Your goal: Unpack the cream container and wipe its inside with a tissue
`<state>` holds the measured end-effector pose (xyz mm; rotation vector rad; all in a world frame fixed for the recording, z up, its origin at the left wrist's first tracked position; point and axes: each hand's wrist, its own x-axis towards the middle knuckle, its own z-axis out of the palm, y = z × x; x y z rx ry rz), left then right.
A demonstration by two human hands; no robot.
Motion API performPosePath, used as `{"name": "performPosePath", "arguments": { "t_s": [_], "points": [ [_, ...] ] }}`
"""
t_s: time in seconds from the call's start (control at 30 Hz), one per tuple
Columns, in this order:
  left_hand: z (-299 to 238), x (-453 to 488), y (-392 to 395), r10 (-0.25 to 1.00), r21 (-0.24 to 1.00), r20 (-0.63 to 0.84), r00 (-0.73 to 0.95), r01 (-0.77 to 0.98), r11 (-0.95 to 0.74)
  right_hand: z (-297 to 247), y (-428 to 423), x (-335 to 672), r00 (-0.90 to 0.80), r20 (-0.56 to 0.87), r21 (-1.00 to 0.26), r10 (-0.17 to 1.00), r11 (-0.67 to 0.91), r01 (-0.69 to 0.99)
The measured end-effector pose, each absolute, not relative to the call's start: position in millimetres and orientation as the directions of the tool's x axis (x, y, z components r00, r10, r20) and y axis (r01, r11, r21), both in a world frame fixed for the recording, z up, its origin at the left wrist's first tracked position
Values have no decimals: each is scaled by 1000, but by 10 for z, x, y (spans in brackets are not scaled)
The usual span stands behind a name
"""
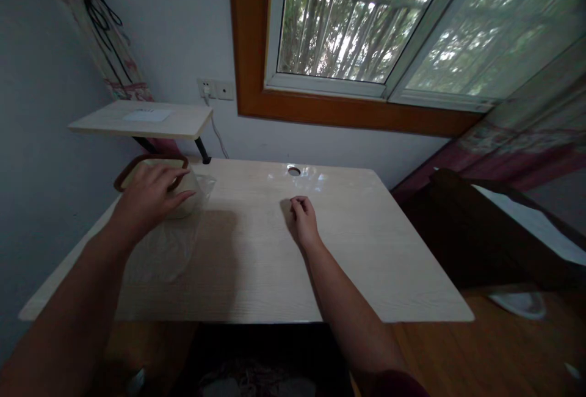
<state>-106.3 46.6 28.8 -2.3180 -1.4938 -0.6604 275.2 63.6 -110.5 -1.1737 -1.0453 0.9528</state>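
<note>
My left hand (153, 192) is over a pale basket (187, 206) with a brown rim, at the left of the table. Its fingers stretch across the rim and the thumb stands apart from them; nothing shows between them. The hand covers much of the basket's opening, so its contents are hidden. Beside and in front of the basket lies a clear plastic bag (167, 256), flat on the tabletop. My right hand (303, 217) is at the middle of the table, fingers curled in, with no object visible in it.
The pale wooden table (348, 262) has a round cable hole (293, 171) near its back edge. A raised shelf (183, 121) bearing a white paper (147, 115) stands behind the basket. A white cord (220, 140) hangs from the wall socket (207, 88). Dark furniture (485, 232) stands at right.
</note>
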Motion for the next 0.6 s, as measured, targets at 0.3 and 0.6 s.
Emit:
{"name": "performPosePath", "arguments": {
  "t_s": [0.3,0.6],
  "points": [
    [220,-1765,450,810,-17,455,370,913,-407,-1102,629,2748,250,115,-988,961,137,-73],
    [170,-1859,453,810,-7,436,391,902,-432,-1097,609,2755,282,152,-984,947,171,-45]
  ]
}}
